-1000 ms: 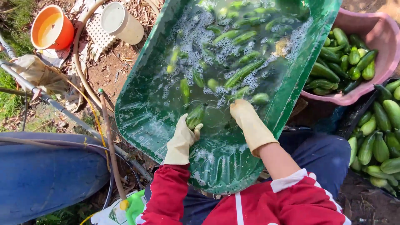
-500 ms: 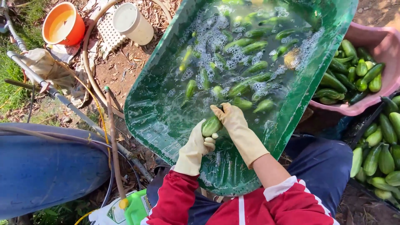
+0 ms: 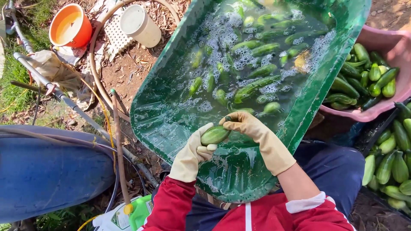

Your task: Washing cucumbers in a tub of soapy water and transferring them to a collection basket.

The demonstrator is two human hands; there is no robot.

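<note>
A green cucumber (image 3: 214,134) is held above the near end of a green tub (image 3: 171,124) of soapy water. My left hand (image 3: 191,153), in a cream rubber glove, grips the cucumber from below. My right hand (image 3: 256,132), gloved the same, has its fingers curled over the cucumber's far end. Several more cucumbers (image 3: 252,85) float among the suds farther up the tub.
A pink basin (image 3: 391,40) of cucumbers sits at the right, above a dark crate (image 3: 364,136) holding more cucumbers. At upper left are an orange bucket (image 3: 70,25), a white cup (image 3: 139,25), a hose (image 3: 96,72) and pipes. A blue barrel (image 3: 47,171) lies at left.
Both hands lifted the cucumber out of the water toward me. The right hand, flat in the water a second ago, now closes over the cucumber's end.
</note>
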